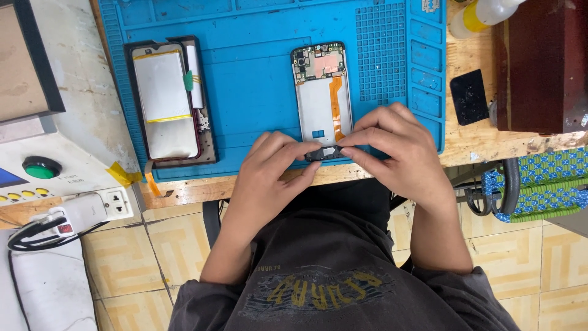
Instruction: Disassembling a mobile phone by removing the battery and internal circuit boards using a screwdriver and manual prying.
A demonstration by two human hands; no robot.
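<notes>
An opened phone body (323, 92) lies face down on the blue work mat (257, 79), its circuit board at the far end and an orange flex strip running down it. At its near end both hands pinch a small dark part (326, 152). My left hand (269, 178) holds that part from the left with thumb and forefinger. My right hand (398, 153) grips it from the right. A second opened phone (168, 101) with a silver battery lies on the mat's left side.
A white machine with a green button (40, 167) and a power socket (116, 204) sit at left. A black square piece (470, 97), a bottle (481, 15) and a dark brown box (542, 64) stand on the wooden bench at right. Tiled floor lies below.
</notes>
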